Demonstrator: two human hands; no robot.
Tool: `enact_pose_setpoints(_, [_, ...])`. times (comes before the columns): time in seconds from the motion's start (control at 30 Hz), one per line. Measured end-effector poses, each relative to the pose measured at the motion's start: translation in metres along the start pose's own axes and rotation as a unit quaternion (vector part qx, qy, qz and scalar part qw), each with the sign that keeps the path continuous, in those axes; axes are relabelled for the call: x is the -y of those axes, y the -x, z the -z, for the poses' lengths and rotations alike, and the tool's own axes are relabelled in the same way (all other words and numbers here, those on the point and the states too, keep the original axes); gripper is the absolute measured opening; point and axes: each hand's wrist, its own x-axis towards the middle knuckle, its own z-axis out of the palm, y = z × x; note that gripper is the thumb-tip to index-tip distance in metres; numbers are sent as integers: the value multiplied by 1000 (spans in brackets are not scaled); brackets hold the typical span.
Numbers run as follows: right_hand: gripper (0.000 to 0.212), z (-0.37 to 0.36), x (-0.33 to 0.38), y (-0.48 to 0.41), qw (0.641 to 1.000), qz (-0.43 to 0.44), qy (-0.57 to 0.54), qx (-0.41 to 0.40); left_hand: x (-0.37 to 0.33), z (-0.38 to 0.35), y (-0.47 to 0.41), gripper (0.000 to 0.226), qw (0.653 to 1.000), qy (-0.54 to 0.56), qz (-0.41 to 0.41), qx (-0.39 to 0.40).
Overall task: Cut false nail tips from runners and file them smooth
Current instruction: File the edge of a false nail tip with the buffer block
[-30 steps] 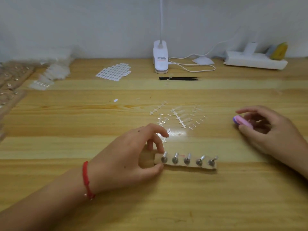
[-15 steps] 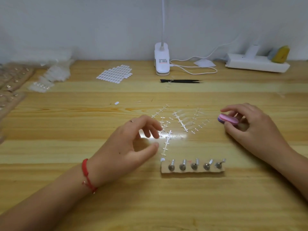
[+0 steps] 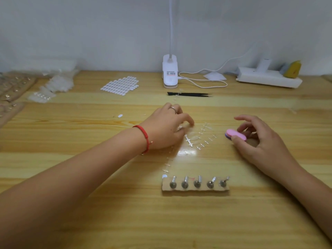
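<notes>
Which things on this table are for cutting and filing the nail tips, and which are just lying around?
For the job: runners at the left hand; pink file, pinched in the right hand.
Lying about: lamp, tweezers, power strip, sticker sheet.

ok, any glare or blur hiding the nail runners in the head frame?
Head view: glare patch on the wooden table just in front of the clear runners, which read faintly; left hand covers some; far-left stacks look soft.

Runners (image 3: 201, 139) and a screw strip (image 3: 195, 188) clutter the table's (image 3: 179, 221) middle.
</notes>
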Motion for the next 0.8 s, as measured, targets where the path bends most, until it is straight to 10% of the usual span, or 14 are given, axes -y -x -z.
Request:
enact_pose_setpoints(0.63, [40,1,4,2,1000,3,-4,-8,9,25,6,18,998,-2,-4,56])
enact_pose_setpoints(0.8, [40,3,5,1,999,0,-29,-29,8,26,11,11,997,43,0,-63])
